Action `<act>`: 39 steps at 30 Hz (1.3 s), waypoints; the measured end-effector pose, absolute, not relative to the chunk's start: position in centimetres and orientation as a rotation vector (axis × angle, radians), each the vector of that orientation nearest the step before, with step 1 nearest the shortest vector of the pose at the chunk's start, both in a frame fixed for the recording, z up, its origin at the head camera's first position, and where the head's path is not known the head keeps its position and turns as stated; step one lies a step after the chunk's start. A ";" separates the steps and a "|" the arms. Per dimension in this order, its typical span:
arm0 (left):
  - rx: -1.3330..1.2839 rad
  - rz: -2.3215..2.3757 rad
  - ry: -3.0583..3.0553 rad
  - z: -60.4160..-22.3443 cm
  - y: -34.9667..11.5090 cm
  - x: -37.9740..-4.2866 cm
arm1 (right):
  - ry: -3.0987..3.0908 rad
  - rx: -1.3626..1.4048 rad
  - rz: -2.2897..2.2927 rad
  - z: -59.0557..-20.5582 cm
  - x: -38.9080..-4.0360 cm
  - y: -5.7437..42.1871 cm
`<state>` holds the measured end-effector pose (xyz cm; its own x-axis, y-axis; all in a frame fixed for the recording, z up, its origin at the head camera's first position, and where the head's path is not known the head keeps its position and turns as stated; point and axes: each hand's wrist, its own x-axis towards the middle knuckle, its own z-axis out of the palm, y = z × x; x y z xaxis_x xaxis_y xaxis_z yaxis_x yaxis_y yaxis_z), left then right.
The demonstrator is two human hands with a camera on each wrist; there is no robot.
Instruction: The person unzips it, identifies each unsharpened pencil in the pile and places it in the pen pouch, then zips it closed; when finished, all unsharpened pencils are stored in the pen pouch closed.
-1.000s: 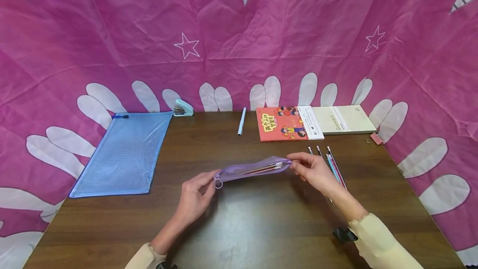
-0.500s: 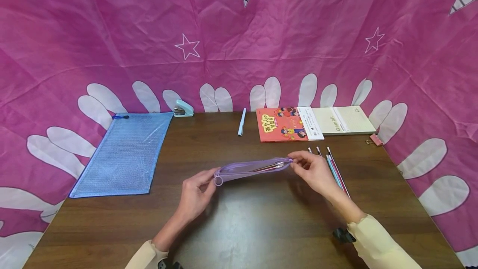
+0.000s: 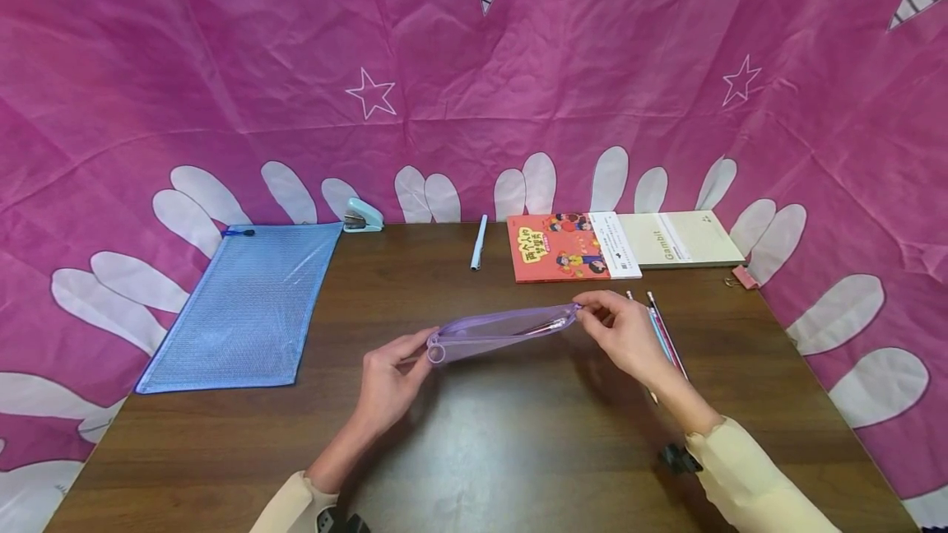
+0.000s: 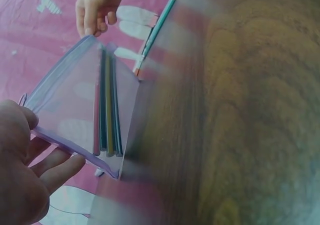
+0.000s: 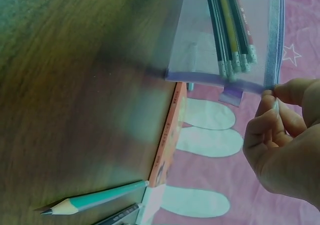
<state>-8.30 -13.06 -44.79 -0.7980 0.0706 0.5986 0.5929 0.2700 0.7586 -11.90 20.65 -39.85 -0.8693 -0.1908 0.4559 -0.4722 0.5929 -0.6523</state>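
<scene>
A see-through purple zip pencil pouch (image 3: 485, 344) is stretched between both hands, zip edge up. My left hand (image 3: 392, 381) pinches its left top corner, beside a small round zip ring (image 3: 436, 353); in the left wrist view its lower fingers lie along the pouch's side. At the other top corner, my right hand (image 3: 622, 336) pinches the edge between thumb and forefinger. Several pencils (image 5: 230, 35) lie together inside, their eraser ends toward the right hand. More pencils (image 3: 669, 336) lie on the table beside the right hand, partly hidden by it; one is green (image 5: 105, 197).
A blue mesh zip bag (image 3: 244, 311) lies at the left, with a light-blue stapler (image 3: 363, 215) by its far corner. Along the back are a pale-blue pen (image 3: 479, 243), a red book (image 3: 555, 249), a cream Gambit book (image 3: 677, 238) and a pink binder clip (image 3: 745, 276).
The pouch has tipped slightly, its right end rising a little with the right hand. The pencils inside show less from above. Both hands keep their hold on the corners.
</scene>
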 end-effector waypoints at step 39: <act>-0.542 -1.559 -2.059 -44.6 -12.4 -8.4 | -2.058 1.044 0.556 -40.5 -9.1 4.9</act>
